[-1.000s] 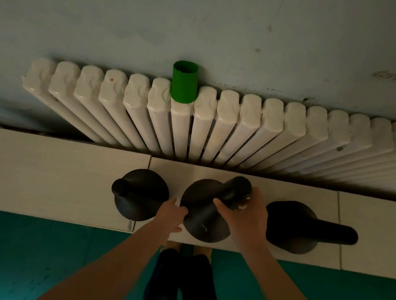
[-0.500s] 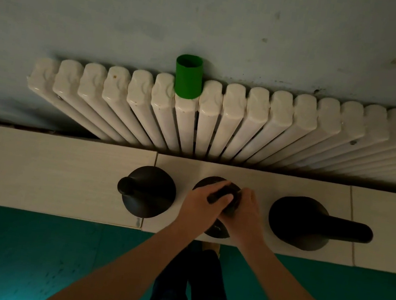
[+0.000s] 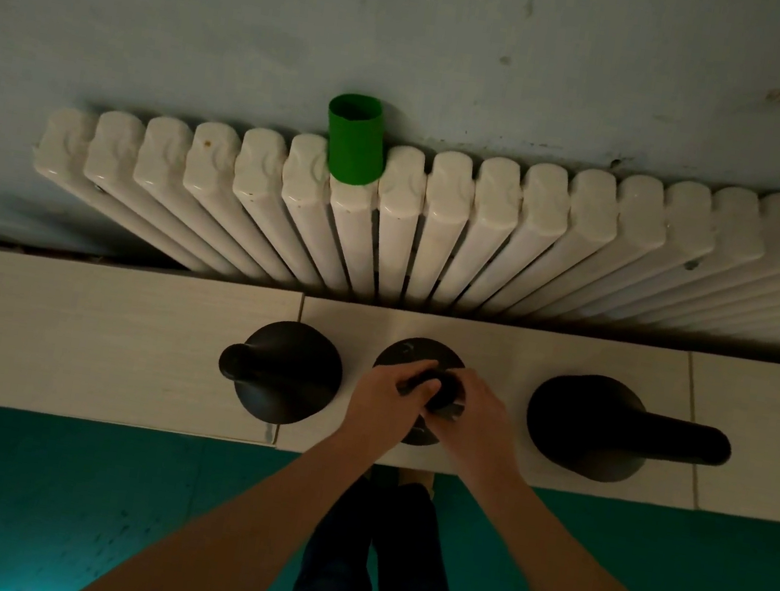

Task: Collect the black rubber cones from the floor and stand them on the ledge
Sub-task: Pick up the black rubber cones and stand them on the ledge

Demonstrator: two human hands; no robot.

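Head view looks straight down on a pale tiled ledge [image 3: 92,342] below a white radiator [image 3: 490,219]. Three black rubber cones stand on it in a row, well apart. The middle cone [image 3: 407,352] is upright with its round base flat on the ledge, and both hands meet on its neck. The left hand [image 3: 380,397] curls round the neck from the left and the right hand [image 3: 478,417] wraps it from the right, so each grip is closed on the same cone. The left cone [image 3: 288,371] and the right cone [image 3: 586,426] stand on either side, clear of the hands. A green tube [image 3: 353,145] sits on top of the radiator against the bluish wall [image 3: 466,43]. Teal floor [image 3: 19,493] lies below the ledge edge.
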